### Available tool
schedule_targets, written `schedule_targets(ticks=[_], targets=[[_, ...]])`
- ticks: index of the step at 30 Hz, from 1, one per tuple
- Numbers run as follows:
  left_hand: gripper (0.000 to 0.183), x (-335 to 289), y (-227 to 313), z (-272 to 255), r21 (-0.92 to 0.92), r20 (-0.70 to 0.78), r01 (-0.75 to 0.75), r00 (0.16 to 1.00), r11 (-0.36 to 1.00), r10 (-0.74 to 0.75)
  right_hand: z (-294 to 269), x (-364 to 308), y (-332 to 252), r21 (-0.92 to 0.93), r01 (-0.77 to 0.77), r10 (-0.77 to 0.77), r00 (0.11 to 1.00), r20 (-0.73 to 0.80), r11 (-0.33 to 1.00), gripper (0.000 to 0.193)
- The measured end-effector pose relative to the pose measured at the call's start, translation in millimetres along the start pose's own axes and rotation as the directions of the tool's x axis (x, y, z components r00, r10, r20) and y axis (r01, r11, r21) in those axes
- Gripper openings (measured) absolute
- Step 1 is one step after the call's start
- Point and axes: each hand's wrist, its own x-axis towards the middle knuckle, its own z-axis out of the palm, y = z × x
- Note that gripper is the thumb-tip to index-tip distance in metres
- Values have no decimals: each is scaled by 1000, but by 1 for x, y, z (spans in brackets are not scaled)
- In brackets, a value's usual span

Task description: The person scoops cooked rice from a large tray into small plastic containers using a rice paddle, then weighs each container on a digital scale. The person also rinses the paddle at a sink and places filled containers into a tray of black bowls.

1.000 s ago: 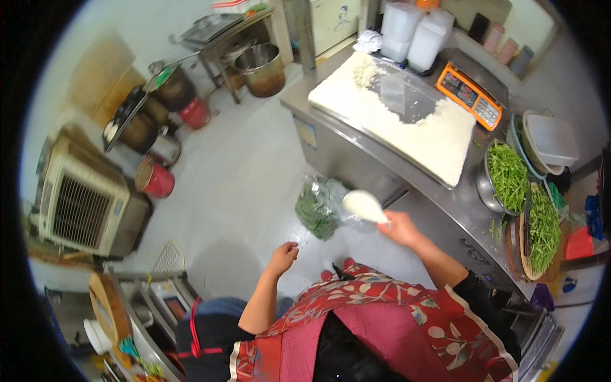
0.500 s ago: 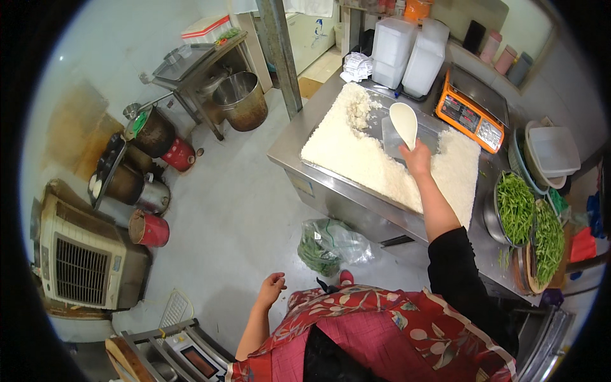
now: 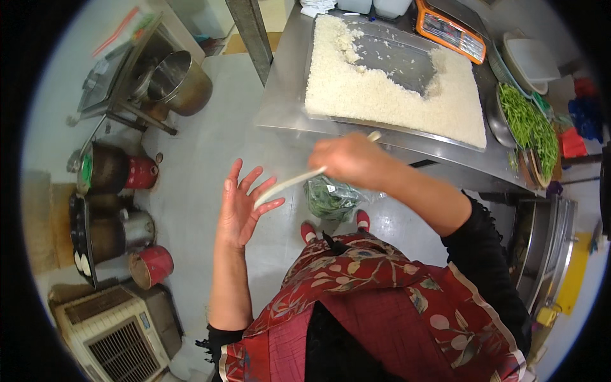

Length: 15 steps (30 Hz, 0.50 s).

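Note:
A cream-coloured rice paddle (image 3: 291,183) is held by its handle in my right hand (image 3: 347,160), whose fingers are closed and slightly blurred. Its handle end sticks out past that hand, and the blade points left, seen edge-on. My left hand (image 3: 239,207) is open, palm up with fingers spread, right by the blade; whether they touch I cannot tell. Beyond the hands, white cooked rice (image 3: 369,95) covers much of a shallow metal tray (image 3: 402,69) on the steel counter. A hollow at the tray's far side bares its bottom, with scattered grains.
An orange scale (image 3: 452,33) and a bowl of cut greens (image 3: 506,120) stand on the counter's right side. On the floor near my feet lies a plastic bag of greens (image 3: 331,198). Large pots (image 3: 181,86), a red bucket (image 3: 151,267) and an air cooler (image 3: 121,334) line the left.
My right hand has drawn the rice paddle back from above the tray to in front of the counter. My left hand has risen and opened beside the blade. The view has tilted down.

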Motion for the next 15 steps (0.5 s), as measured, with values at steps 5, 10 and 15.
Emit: schedule_targets(ticks=[5,10,15], targets=[[89,-6,6,-60,106,-30,240,971,965,-238,56,22,-48,-78,128,-127,992,26,989,11],[87,-8,-1,-90,46,-89,342,937,939,-337,76,30,-80,27,128,-128,992,20,991,35],[77,2,-2,-113,-76,-128,279,949,957,-287,62,16,-81,264,-202,238,965,-111,943,37]])
